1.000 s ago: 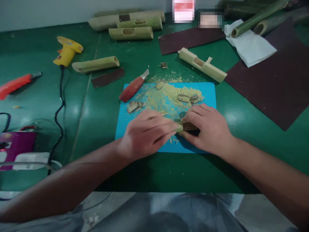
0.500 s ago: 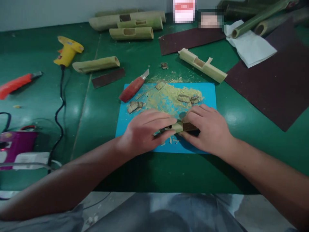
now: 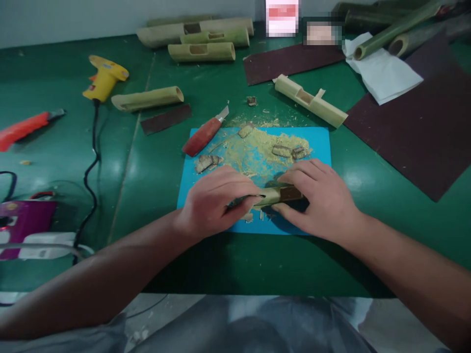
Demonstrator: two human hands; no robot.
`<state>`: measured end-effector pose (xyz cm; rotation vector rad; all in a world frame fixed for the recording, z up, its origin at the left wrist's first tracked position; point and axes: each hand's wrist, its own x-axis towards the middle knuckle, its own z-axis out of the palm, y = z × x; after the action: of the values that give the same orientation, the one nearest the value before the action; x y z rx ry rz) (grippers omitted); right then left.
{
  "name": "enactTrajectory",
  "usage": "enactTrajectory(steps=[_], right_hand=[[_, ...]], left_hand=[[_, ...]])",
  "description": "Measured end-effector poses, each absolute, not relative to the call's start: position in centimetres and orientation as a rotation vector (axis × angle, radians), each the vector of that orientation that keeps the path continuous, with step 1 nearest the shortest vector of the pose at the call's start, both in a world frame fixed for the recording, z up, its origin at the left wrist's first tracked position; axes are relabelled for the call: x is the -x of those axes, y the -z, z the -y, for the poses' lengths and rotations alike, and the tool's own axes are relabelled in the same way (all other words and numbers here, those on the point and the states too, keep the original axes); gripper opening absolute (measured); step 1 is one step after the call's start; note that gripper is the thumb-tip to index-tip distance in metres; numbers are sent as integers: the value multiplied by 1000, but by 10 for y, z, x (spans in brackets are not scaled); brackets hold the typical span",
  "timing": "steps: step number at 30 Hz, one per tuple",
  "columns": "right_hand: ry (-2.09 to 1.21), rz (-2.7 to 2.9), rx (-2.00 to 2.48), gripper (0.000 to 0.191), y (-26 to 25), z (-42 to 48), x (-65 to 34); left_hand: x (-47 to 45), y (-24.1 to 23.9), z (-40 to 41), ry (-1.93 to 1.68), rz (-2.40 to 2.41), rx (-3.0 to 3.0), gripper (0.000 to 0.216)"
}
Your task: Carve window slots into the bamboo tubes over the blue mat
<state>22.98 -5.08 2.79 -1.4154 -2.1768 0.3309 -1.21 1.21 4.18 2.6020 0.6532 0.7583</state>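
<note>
Under both hands lies a short bamboo tube with a cut-out opening, over the blue mat. My right hand grips its right part, thumb on the near side and fingers on the far side. Wrapped around the left part, my left hand pinches a folded dark piece that looks like sandpaper against the bamboo; most of it is hidden by the fingers. Pale dust and worn, curled scraps cover the mat beyond the hands.
A red-handled knife lies across the mat's far left corner. Cut bamboo tubes lie behind, another to the right. Dark sandpaper sheets spread at right. A yellow glue gun and its cord occupy the left.
My left hand has slid left along the bamboo, its fingers closing further, and more of the tube's middle shows. My right hand keeps its hold.
</note>
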Motion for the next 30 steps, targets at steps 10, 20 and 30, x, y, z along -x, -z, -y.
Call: enactTrajectory(steps=[10,20,30], right_hand=[[-101,2181,1170,16,-35,59,-218],[-82,2053,1030,12,-32,59,-219],[-80,2032,1008,10,-36,60,-220]], left_hand=[[6,-49,-7,-853,-516,-2580,4],[0,-51,-2,-969,-567,-2445,13],[-7,-51,4,-991,-660,-2349,16]])
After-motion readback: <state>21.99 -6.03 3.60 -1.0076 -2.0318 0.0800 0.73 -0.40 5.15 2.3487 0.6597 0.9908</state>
